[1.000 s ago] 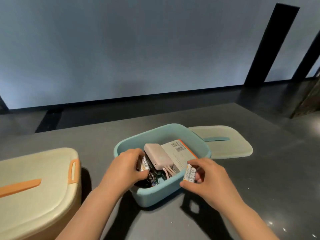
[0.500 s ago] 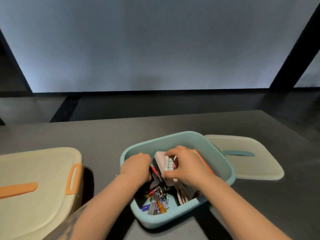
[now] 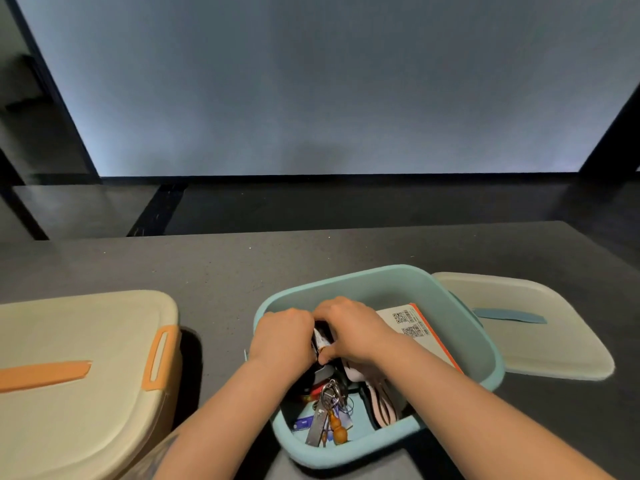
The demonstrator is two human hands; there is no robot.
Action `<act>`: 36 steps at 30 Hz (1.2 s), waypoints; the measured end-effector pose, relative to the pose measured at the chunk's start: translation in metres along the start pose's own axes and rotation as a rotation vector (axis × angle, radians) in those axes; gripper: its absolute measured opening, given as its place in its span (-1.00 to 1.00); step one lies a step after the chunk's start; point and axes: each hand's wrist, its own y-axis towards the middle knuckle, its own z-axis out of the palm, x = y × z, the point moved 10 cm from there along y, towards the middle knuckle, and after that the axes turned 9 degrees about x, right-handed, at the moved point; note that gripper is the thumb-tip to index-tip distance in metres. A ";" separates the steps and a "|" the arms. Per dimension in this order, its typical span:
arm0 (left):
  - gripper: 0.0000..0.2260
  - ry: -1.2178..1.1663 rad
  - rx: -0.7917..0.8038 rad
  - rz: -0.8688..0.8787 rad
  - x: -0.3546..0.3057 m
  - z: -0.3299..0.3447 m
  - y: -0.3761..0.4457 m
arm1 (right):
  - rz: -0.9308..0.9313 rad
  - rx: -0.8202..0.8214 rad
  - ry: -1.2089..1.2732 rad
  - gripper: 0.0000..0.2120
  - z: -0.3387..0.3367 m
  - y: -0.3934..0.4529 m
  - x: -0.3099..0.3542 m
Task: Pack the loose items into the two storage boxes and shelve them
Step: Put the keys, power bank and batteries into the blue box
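- Since the earlier frame, both hands have been brought together low in the teal box (image 3: 467,344), frame centre.
- Small black-and-white item (image 3: 320,339) is held in the grip of left hand (image 3: 282,337) and right hand (image 3: 349,332).
- Keys (image 3: 330,401) are seen at the box bottom.
- Teal box's lid (image 3: 540,344) is laid on the tabletop (image 3: 214,268), right; closed cream box (image 3: 79,375) is seen at lower left.

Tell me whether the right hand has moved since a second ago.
Yes. The right hand went from the near rim of the teal box into it, leftward beside the left hand.

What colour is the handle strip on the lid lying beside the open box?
Teal blue, on a pale cream lid, matching the open box; the head view shows it.
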 end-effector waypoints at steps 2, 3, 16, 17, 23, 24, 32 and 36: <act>-0.73 -0.034 -0.033 0.003 0.000 -0.004 -0.002 | -0.015 -0.046 0.052 -0.40 -0.007 -0.012 0.000; -0.73 -0.065 -0.054 0.002 0.001 -0.007 -0.004 | -0.007 -0.081 0.080 -0.38 -0.013 -0.021 -0.002; -0.84 -0.583 -0.295 0.525 -0.174 -0.073 -0.078 | 0.665 -0.680 0.349 -0.59 -0.004 -0.308 -0.089; -0.84 -0.585 -0.274 0.602 -0.208 -0.074 -0.087 | 0.774 -0.694 0.356 -0.59 0.010 -0.347 -0.097; -0.86 -0.603 -0.065 0.985 -0.385 -0.052 -0.175 | 1.262 -0.735 0.411 -0.63 0.079 -0.548 -0.097; -0.86 -0.600 -0.034 1.041 -0.407 -0.047 -0.192 | 1.324 -0.746 0.429 -0.64 0.088 -0.574 -0.093; -0.80 -0.447 0.218 1.361 -0.565 0.012 -0.314 | 1.664 -0.795 0.554 -0.72 0.177 -0.734 -0.055; -0.85 -0.359 0.374 1.402 -0.617 0.051 -0.350 | 1.748 -0.719 0.571 -0.66 0.213 -0.778 -0.053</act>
